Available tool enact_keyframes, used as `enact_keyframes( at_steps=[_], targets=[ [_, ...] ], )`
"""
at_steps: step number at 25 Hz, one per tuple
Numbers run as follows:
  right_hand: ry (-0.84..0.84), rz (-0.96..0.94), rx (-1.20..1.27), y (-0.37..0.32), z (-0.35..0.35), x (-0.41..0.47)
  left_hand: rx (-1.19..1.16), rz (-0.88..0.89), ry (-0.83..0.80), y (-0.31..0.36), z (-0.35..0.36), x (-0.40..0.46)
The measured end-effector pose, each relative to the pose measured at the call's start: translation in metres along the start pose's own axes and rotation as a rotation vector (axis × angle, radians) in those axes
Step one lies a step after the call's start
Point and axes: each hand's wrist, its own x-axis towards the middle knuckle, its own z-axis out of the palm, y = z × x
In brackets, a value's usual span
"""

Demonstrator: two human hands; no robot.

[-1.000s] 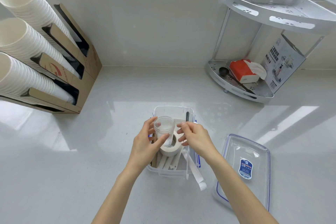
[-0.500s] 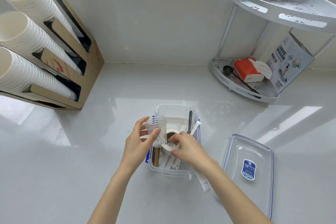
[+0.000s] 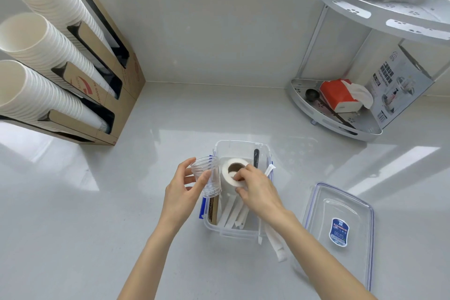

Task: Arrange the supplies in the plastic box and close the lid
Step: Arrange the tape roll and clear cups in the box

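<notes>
Head-worn wide view, close above the counter (image 3: 146, 202).
It looked forward and down, the far wall (image 3: 219, 39) at top.

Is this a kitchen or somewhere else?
Probably an office pantry or drinks corner: long stacks of white paper cups in a brown cardboard dispenser, a white metal corner shelf, and a glossy pale counter below a window.

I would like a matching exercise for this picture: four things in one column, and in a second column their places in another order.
Things:
1. clear plastic cup
2. white roll of tape
3. transparent lid with blue label
4. red tissue pack

Places:
A. on the lower shelf of the white corner rack
B. flat on the counter, right of the clear plastic box
C. in the left hand
D. inside the box, under the right hand

Pairs: 1-C, 2-D, 3-B, 4-A
</notes>
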Motion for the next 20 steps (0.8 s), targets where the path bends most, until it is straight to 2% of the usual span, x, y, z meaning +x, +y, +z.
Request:
enact_keyframes(
  at_steps=[3, 13, 15, 18, 20],
  targets=[
    [0.071, -0.015, -0.003, -0.004, -0.004, 0.014, 0.010, -0.007, 0.004, 0.002, -0.003, 0.001],
    [-0.002, -0.013, -0.122, 0.003, 0.013, 0.040, 0.018, -0.056, 0.001, -0.003, -0.007, 0.011],
    [0.000, -0.022, -0.104, 0.003, 0.013, 0.037, 0.013, -0.057, 0.000, -0.003, -0.006, 0.011],
    [0.093, 0.002, 0.015, 0.001, 0.007, 0.028, 0.015, -0.040, -0.007, -0.002, -0.004, 0.011],
    [0.052, -0.018, 0.019, 0.002, 0.003, 0.021, 0.016, -0.031, -0.008, -0.002, -0.004, 0.010]
  ],
)
